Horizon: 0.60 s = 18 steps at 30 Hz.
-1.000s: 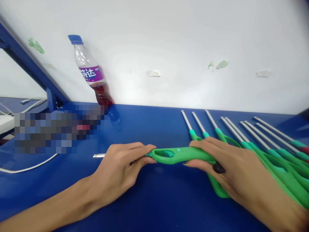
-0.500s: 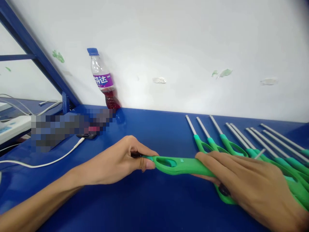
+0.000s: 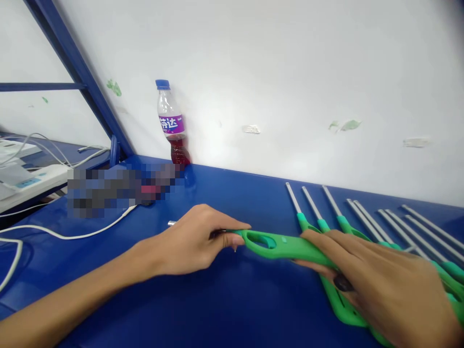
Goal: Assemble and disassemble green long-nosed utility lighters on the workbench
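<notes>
A green long-necked lighter (image 3: 290,245) with a teal trigger is held level above the blue table, between both hands. My left hand (image 3: 197,239) is closed around its neck end, thumb and fingers pinching next to the trigger guard. A short metal tip (image 3: 172,223) pokes out behind that hand; the rest of the tube is hidden. My right hand (image 3: 387,275) wraps the handle's far end. A dark rounded piece (image 3: 342,282) shows under its fingers; I cannot make out what it is. Beneath and beside this hand lie more green lighters (image 3: 342,309).
Several metal lighter tubes (image 3: 366,222) point toward the wall at right. A bottle with dark red drink (image 3: 172,125) leans against the wall. A white cable (image 3: 87,237), a blurred-out patch (image 3: 108,193), a power strip (image 3: 36,183) and a blue frame (image 3: 90,92) are at left.
The view has shifted, so the background sits further right and tilts slightly. Both hands still grip the lighter; its metal tip now shows behind my left hand.
</notes>
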{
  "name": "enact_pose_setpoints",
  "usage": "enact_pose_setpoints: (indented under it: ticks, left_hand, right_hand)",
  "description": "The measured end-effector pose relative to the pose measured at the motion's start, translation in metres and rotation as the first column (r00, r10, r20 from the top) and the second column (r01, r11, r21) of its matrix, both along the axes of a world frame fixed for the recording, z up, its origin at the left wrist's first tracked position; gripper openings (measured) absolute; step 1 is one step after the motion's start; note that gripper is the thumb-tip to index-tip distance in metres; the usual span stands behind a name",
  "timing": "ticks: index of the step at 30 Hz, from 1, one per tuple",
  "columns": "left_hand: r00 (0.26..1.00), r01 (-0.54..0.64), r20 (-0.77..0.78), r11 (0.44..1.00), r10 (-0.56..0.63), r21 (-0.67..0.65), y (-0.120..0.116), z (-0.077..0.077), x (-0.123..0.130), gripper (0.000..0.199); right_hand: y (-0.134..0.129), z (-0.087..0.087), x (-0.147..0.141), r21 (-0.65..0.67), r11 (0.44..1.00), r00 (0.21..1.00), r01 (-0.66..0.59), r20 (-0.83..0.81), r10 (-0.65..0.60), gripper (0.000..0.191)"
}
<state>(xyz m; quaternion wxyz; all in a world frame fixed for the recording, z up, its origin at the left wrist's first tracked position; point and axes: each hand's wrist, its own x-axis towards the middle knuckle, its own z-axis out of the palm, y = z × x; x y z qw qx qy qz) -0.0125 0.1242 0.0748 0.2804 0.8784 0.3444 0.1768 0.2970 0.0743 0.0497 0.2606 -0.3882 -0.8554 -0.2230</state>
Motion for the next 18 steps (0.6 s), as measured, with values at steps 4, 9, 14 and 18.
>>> enact_pose_setpoints:
  ticks: [4,9,14,18]
  left_hand:
    - [0.962,0.083,-0.242,0.707,0.127,0.702,-0.008,-0.018,0.01,0.039]
    - [0.902,0.132,-0.364,0.653,0.233,0.746,-0.01,-0.033,0.016,0.048]
    - [0.888,0.207,-0.446,0.765,0.115,0.61,-0.015,-0.022,0.012,0.034]
    - [0.859,0.206,-0.512,0.921,-0.009,0.33,-0.026,-0.005,0.009,0.023]
  right_hand:
    - [0.004,0.004,-0.004,-0.288,0.956,0.988,-0.057,-0.155,0.013,0.023]
    - [0.001,0.002,-0.009,-0.274,0.956,0.992,-0.106,-0.097,0.082,0.026]
    - [-0.001,0.004,-0.007,-0.098,0.979,0.981,-0.178,0.056,0.184,0.023]
    - [-0.008,0.006,0.003,0.007,0.986,0.966,-0.165,0.202,0.16,0.023]
